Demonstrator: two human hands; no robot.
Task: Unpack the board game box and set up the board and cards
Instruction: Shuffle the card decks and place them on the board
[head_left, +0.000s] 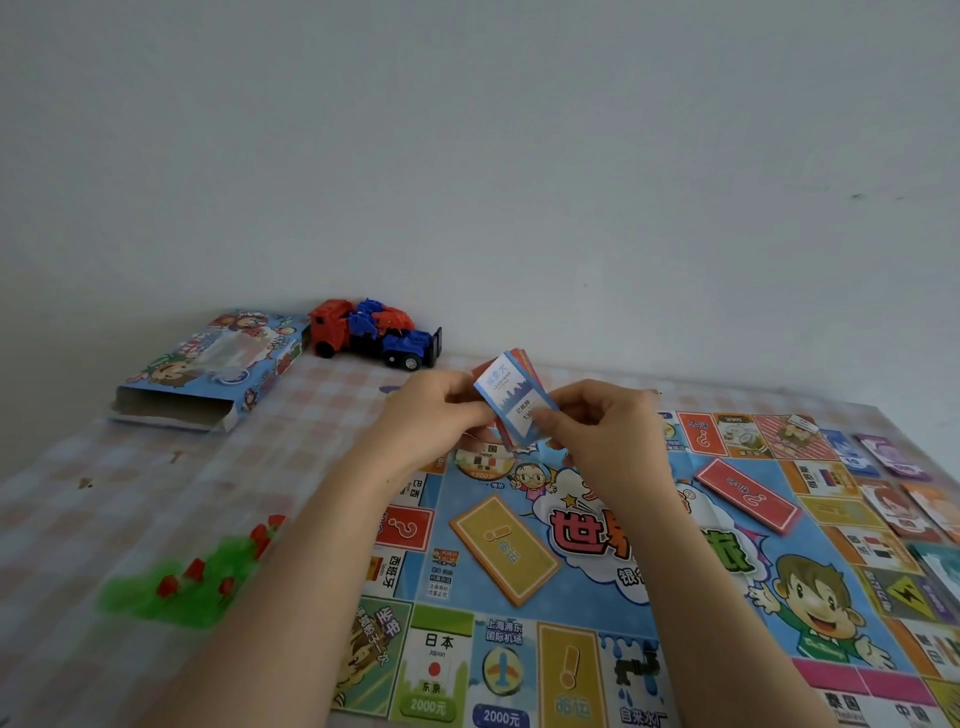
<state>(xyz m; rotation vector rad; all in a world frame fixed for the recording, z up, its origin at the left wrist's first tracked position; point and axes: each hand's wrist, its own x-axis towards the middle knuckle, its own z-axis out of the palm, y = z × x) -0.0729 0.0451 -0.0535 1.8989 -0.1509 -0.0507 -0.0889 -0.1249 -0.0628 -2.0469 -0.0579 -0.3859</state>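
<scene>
Two bare forearms reach up from the near edge and meet above the far half of the board (613, 582). The board is a glossy printed sheet, lying flat and unfolded, with a sky-blue centre, cartoon children and a border of coloured squares. It covers the right part of the worktop (130, 499), which wears a pale pink-and-white checked cloth.

To the left of the board, on the cloth, sits a loose heap of translucent green plastic pieces (182, 592) with small red ones among them. On the board's centre a yellow deck (506, 548) lies flat and squared. Farther right is a red deck (748, 496) marked with a question mark. More cards (893, 460) lie in a row along the board's right side.

Above the board the left hand (436, 410) and the right hand (597, 421) both pinch a stack of cards (511, 397), fingers curled, thumbs toward the top card. That card is blue and white with a skyline print. Red edges fan out behind it.

Beyond, at the far left, the box (208, 369) lies flat with its near end open, showing grey cardboard inside. Just right of it a red and blue toy truck (374, 338) stands against the plain, pale wall (519, 156).
</scene>
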